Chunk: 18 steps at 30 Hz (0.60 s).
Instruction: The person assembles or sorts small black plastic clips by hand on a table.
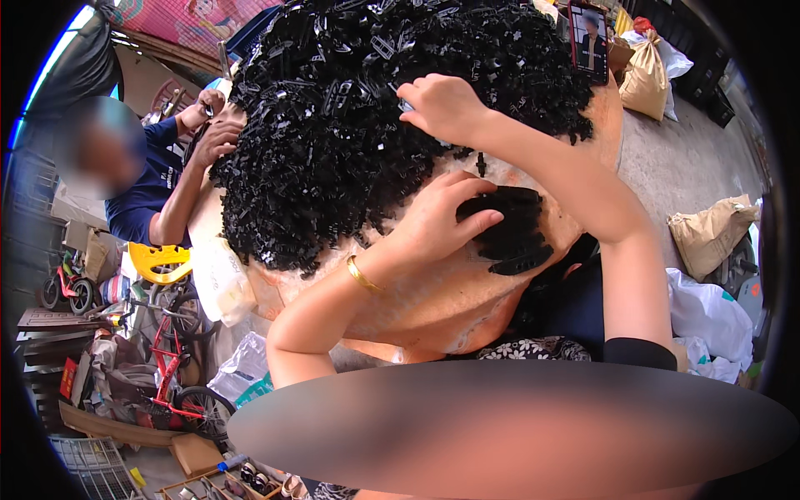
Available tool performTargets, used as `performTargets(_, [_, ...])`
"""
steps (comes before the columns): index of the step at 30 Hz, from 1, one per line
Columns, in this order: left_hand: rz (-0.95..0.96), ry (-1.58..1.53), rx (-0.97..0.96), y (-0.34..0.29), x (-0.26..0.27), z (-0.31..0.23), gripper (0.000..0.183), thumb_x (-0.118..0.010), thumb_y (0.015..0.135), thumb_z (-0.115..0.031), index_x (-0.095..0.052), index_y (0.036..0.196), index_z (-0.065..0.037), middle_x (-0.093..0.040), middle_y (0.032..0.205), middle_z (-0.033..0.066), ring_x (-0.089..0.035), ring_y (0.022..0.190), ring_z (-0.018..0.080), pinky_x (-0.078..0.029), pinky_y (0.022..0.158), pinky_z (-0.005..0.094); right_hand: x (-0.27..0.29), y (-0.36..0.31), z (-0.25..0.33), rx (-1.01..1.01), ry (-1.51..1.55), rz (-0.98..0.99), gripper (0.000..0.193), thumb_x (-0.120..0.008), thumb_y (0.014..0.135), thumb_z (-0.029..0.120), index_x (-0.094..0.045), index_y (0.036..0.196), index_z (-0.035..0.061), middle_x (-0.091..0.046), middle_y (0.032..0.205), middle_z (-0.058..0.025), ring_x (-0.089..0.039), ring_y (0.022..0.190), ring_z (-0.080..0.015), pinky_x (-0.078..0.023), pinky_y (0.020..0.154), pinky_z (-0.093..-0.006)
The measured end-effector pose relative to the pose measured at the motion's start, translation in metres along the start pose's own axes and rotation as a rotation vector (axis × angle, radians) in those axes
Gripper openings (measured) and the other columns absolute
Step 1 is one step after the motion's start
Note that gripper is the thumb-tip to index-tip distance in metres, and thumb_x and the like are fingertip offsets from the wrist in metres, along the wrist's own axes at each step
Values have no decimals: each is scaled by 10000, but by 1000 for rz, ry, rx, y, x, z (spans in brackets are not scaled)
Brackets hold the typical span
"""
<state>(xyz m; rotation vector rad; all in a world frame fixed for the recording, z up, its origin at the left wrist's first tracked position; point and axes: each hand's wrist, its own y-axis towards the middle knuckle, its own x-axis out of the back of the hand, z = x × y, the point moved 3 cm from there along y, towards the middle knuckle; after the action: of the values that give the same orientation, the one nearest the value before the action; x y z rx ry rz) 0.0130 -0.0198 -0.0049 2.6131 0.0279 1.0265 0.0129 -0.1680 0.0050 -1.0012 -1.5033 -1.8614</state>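
A big heap of small black plastic parts (333, 125) covers most of the orange-brown table (417, 321). My right hand (446, 104) is over the heap's near right side, its fingers closed in a pinch. A small pale, shiny bit shows at those fingertips, too small to name. Nearer to me, my left hand (437, 215), with a gold bangle on the wrist, rests at a flat stack of long black plastic pieces (512, 233). Its thumb and fingers are apart at the stack's left edge. One loose black part (481, 164) lies between my hands.
Across the table's left side, another person's hands (218, 137) are at the heap's edge. A phone (589, 42) stands at the far right. Sacks (644, 79) sit on the floor to the right. A yellow plastic seat (158, 262) and a red bicycle (167, 358) are at left.
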Motion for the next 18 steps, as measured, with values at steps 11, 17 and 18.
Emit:
performTargets(11, [-372,-1184,481,4,24,39,446,-620,880,-137,-441,1279,-49,-570,1088,45,-576,866,113,-482,691,243,51,-36,-11,-368,1083,288,228,-676,790,189,-666,935,13,-676,808,-42,-580,641,-93,-469,580,-228])
performTargets(17, [-344,-1279,349,5,21,37,288,-611,869,-60,-535,1146,-44,-608,1070,67,-570,803,122,-484,692,253,49,-75,-8,-489,1365,342,186,-666,829,169,-632,933,19,-617,749,-20,-528,595,-64,-453,572,-216])
performTargets(18, [-338,-1271,327,4,22,41,283,-612,867,-56,-537,1140,-38,-616,1045,76,-571,781,125,-486,696,256,47,-77,-15,-377,1090,262,174,-660,828,141,-630,946,17,-622,789,-33,-554,626,-88,-468,587,-236])
